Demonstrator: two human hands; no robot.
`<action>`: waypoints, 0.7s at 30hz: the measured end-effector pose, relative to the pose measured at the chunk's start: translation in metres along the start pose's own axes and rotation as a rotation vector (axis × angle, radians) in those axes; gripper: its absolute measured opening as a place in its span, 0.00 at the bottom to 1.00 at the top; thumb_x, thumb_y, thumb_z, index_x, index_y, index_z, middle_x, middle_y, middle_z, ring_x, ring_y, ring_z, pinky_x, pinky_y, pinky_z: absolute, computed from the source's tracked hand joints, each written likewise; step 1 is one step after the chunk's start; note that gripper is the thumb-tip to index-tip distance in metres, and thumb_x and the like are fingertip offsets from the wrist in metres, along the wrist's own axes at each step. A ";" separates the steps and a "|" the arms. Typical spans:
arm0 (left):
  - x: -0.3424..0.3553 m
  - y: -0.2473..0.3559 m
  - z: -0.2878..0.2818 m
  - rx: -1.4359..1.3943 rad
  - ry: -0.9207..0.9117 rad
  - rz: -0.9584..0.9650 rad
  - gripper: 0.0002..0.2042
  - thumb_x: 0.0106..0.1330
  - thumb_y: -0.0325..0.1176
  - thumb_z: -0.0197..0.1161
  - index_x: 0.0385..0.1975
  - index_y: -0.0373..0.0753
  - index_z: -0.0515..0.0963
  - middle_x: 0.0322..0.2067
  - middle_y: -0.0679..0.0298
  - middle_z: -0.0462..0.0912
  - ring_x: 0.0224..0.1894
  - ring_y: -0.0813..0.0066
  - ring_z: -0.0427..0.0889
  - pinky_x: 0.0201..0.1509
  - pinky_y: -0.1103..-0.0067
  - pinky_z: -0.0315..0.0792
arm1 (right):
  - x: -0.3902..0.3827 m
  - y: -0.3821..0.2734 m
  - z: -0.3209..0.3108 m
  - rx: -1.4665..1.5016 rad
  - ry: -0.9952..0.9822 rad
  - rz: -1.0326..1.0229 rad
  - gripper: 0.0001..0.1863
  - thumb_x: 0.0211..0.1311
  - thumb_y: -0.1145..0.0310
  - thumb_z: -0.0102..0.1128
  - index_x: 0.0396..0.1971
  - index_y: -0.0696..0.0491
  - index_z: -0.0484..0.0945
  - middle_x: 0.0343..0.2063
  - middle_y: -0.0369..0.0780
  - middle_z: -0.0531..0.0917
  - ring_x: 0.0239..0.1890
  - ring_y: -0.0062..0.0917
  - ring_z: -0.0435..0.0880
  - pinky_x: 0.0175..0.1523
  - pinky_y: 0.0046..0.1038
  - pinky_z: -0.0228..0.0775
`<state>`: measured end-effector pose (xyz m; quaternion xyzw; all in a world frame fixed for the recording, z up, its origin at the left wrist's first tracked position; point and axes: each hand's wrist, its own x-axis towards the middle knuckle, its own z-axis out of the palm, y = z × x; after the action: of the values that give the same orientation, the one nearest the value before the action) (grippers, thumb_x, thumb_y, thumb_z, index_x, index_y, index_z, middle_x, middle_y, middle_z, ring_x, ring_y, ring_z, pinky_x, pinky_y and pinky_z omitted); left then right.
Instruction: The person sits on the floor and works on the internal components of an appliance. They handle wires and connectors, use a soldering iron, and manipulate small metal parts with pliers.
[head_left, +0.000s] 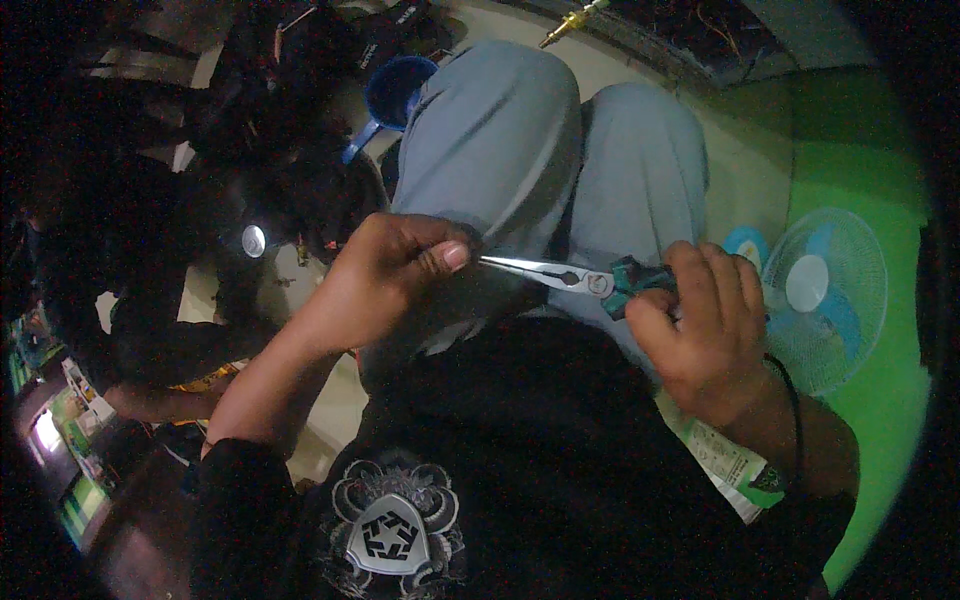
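Long-nose pliers (598, 284) with slim metal jaws and dark green handles lie level over my lap. Wrapped round the handles is my right hand (715, 330), its thumb toward me and the fingers on the far side. The jaws point left, and their tips reach the fingertips of my left hand (395, 275). That hand is closed in a pinch, thumb on top. Whatever small thing sits between its fingers and the tips is too small and dim to make out. Beneath both hands are my knees in grey trousers (500, 140).
Beyond my left knee lies a blue dipper (398, 92). A white and blue fan (805, 283) stands by the green wall at the right. A brass-coloured fitting (572, 22) is at the top. Another person's forearm (165, 402) shows at the left among dark clutter.
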<state>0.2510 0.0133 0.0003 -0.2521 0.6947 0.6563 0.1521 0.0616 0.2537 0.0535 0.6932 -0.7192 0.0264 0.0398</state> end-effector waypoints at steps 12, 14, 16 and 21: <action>-0.006 -0.019 0.007 -0.122 0.049 0.248 0.14 0.66 0.39 0.67 0.38 0.31 0.83 0.35 0.60 0.84 0.38 0.72 0.80 0.43 0.75 0.72 | 0.003 0.018 -0.026 1.603 -0.964 0.665 0.15 0.49 0.83 0.43 0.37 0.61 0.74 0.30 0.38 0.79 0.32 0.21 0.80 0.41 0.26 0.73; -0.009 -0.017 0.006 -0.100 0.042 0.255 0.12 0.67 0.34 0.65 0.39 0.29 0.82 0.34 0.59 0.84 0.39 0.73 0.80 0.46 0.76 0.73 | 0.004 0.016 -0.027 1.647 -0.973 0.730 0.14 0.50 0.83 0.43 0.36 0.61 0.74 0.30 0.38 0.79 0.32 0.21 0.80 0.40 0.26 0.73; -0.010 -0.016 0.005 -0.063 0.032 0.262 0.10 0.68 0.31 0.65 0.40 0.29 0.82 0.34 0.59 0.84 0.40 0.74 0.80 0.48 0.77 0.73 | 0.004 0.015 -0.028 1.633 -0.990 0.733 0.13 0.50 0.83 0.44 0.36 0.61 0.74 0.30 0.38 0.79 0.31 0.21 0.80 0.40 0.26 0.73; -0.011 -0.015 0.008 -0.109 0.042 0.246 0.10 0.68 0.31 0.65 0.40 0.29 0.82 0.34 0.59 0.84 0.39 0.73 0.80 0.47 0.76 0.73 | 0.001 0.016 -0.026 1.582 -0.970 0.715 0.12 0.51 0.83 0.46 0.35 0.61 0.74 0.30 0.39 0.80 0.31 0.20 0.80 0.39 0.26 0.74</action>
<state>0.2674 0.0227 -0.0072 -0.1867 0.6868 0.7012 0.0418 0.0463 0.2558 0.0799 0.1984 -0.5997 0.2227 -0.7425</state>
